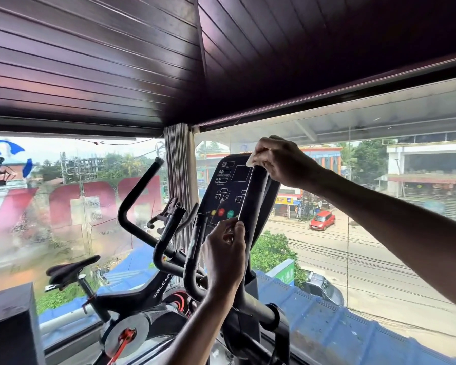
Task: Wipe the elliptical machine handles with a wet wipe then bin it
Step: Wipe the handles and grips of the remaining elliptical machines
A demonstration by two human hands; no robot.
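Wipe [250,159] looks limp and slippery, so my right hand [282,162] pinches it bunched atop the handle [253,196]; left hand [224,255] grips lower.

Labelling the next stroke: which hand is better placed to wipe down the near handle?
Right. The right hand holds the wipe on the top of the handle; the left hand grips the handle lower down, without a wipe.

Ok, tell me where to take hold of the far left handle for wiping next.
Take the left handle on its straight upper stretch, just under the capped tip, with the right hand and wipe coming from the near right side. That stretch is a bare round bar, leaning rightward, clear of the bike bars lower down.
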